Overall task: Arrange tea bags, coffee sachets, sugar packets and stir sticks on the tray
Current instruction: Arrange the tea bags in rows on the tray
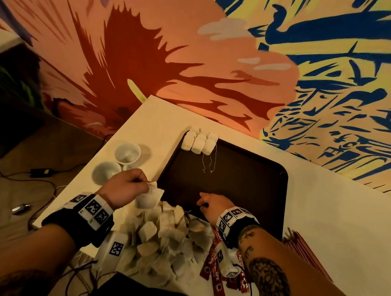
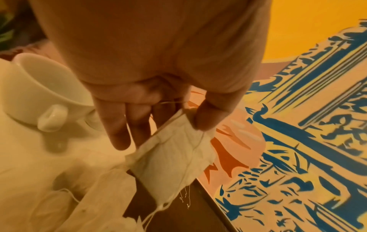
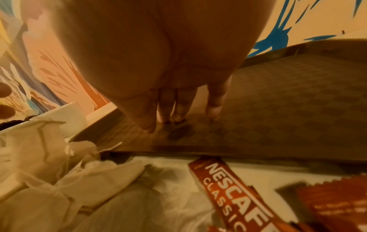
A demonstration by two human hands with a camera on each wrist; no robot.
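Note:
A dark brown tray (image 1: pixel 245 173) lies on the white table; three tea bags (image 1: pixel 199 141) sit in a row at its far left corner. My left hand (image 1: pixel 129 185) pinches a white tea bag (image 2: pixel 174 153) by its top, just left of the tray's near corner. My right hand (image 1: pixel 212 204) rests with straight fingertips (image 3: pixel 164 116) on the tray floor (image 3: pixel 288 102) near its front rim, holding nothing. A heap of loose tea bags (image 1: pixel 163 232) lies at the table's front. Red coffee sachets (image 1: pixel 215 262) lie under my right wrist, one (image 3: pixel 234 191) readable in the right wrist view.
Two white cups (image 1: pixel 119 162) stand left of the tray. Red stir sticks (image 1: pixel 298 246) lie at the right, beside my forearm. The painted wall runs close behind the table; the table's left edge drops to the floor with cables.

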